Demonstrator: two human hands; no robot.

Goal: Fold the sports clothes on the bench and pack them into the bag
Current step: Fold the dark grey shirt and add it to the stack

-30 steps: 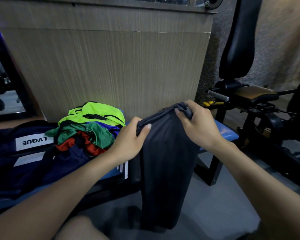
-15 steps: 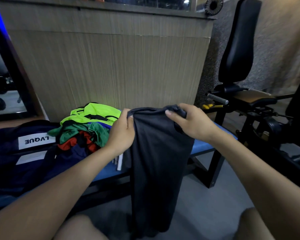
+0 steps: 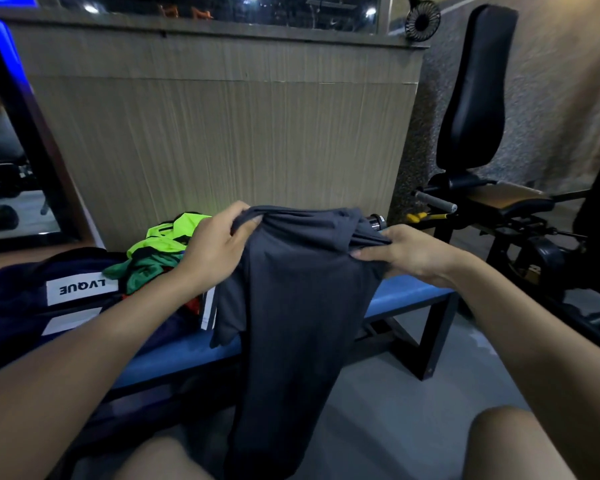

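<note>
A dark grey garment hangs down in front of the blue bench, its lower end near my knees. My left hand grips its top left edge and my right hand pinches its top right edge, so the top is stretched between them. Behind my left hand lies a pile of clothes in neon green, dark green and red. A dark navy bag with a white LVQUE label rests on the bench's left part.
A wood-panelled wall rises right behind the bench. A black gym machine with an upright padded back and a seat stands at the right. Grey floor shows under the bench, with my knees at the bottom edge.
My hands have moved apart and spread the top of the grey garment wider. The right hand has dropped lower and further right; the view has tilted up a little.
</note>
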